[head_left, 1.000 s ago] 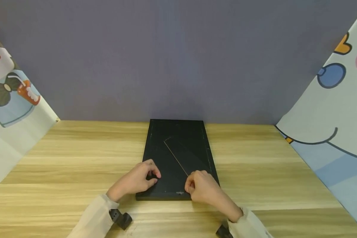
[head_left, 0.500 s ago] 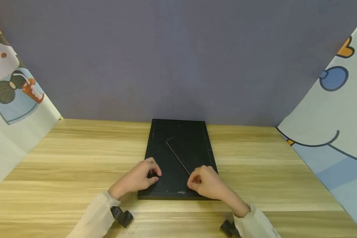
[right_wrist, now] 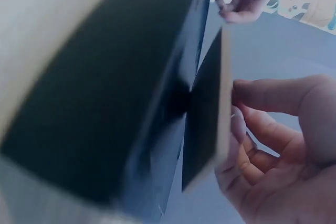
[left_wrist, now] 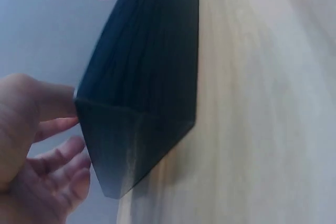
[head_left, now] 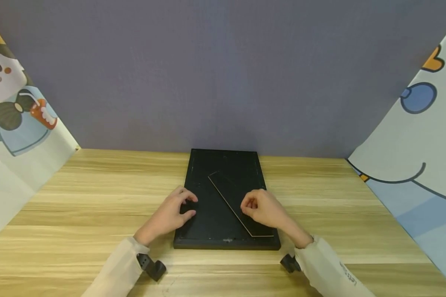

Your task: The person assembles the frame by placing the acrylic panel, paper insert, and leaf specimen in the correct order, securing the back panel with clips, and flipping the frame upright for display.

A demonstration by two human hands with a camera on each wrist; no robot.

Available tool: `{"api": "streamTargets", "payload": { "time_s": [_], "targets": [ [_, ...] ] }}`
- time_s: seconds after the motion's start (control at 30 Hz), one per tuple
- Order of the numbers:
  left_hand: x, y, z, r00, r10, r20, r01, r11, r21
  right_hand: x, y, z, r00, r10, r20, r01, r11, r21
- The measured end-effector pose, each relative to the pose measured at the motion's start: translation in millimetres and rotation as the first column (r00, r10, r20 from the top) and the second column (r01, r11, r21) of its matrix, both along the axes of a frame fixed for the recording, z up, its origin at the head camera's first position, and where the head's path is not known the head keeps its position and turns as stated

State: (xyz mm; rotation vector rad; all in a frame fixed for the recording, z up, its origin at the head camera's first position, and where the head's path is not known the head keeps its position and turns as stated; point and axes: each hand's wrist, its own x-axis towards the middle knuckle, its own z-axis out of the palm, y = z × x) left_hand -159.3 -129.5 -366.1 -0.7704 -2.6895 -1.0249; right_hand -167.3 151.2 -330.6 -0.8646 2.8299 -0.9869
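Note:
A black rectangular box (head_left: 204, 231) lies flat on the wooden table. Slanting across its top is a thin black panel (head_left: 258, 229) with a pale tan edge, its near end close to the box's front right corner. Over the panel's right side, my right hand (head_left: 262, 208) has its fingers curled and the thumb against the index finger. In the right wrist view those fingertips are right at the panel (right_wrist: 207, 124); I cannot tell whether they pinch anything. At the box's left edge rests my left hand (head_left: 169, 214), thumb and fingers parted, nothing between them.
The wooden table (head_left: 107, 198) extends to both sides of the box. A grey partition (head_left: 223, 74) stands behind it, and printed cartoon panels (head_left: 412, 144) flank the table. Each sleeve carries a small black wrist camera (head_left: 151, 267).
My right hand has moved forward along the panel, uncovering its near end. The left hand has shifted slightly forward along the box's edge, thumb and fingers wider apart. The panel stays in place.

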Motion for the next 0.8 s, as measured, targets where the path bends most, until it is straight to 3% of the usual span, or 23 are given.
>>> {"api": "streamTargets", "payload": {
  "time_s": [0.1,0.27,0.57,0.8],
  "targets": [
    [-2.1,-3.0,-1.7,0.997,0.073,0.007,-0.073,0.996,0.049,-10.6,3.1,2.7,1.000,-0.018,0.003,0.018,1.000,0.011],
    [-5.0,-8.7,-3.9,0.984,0.134,0.116,-0.145,0.985,0.097,-27.6,7.7,7.1,0.998,-0.053,0.016,0.053,0.998,0.020],
    [-5.2,-7.3,-8.2,0.941,0.105,0.321,-0.145,0.984,0.104,-65.3,14.2,6.0,0.993,-0.122,0.007,0.120,0.987,0.107],
    [-4.5,-5.8,-7.7,0.931,0.109,0.348,-0.148,0.985,0.090,-94.8,18.0,-3.5,0.992,-0.121,0.034,0.112,0.973,0.202]
  ]
}}
